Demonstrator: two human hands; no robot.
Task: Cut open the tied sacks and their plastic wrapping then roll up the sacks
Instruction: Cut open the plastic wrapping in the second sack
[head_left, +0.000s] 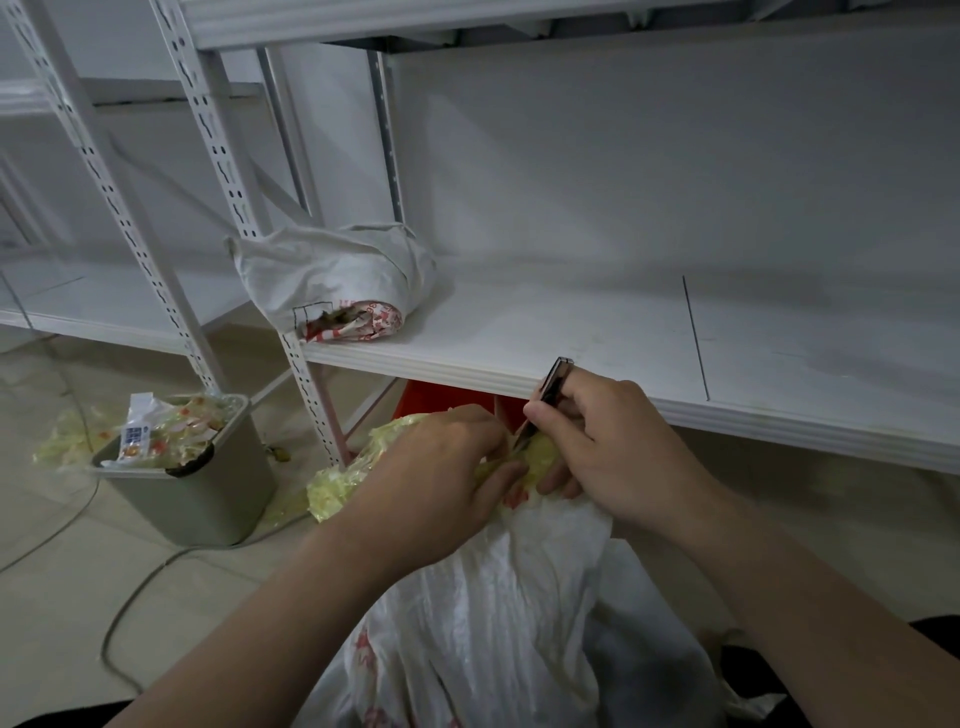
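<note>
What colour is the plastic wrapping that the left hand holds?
Pale yellow and partly see-through. The head view shows the plastic wrapping best, gripped by the left hand.
</note>
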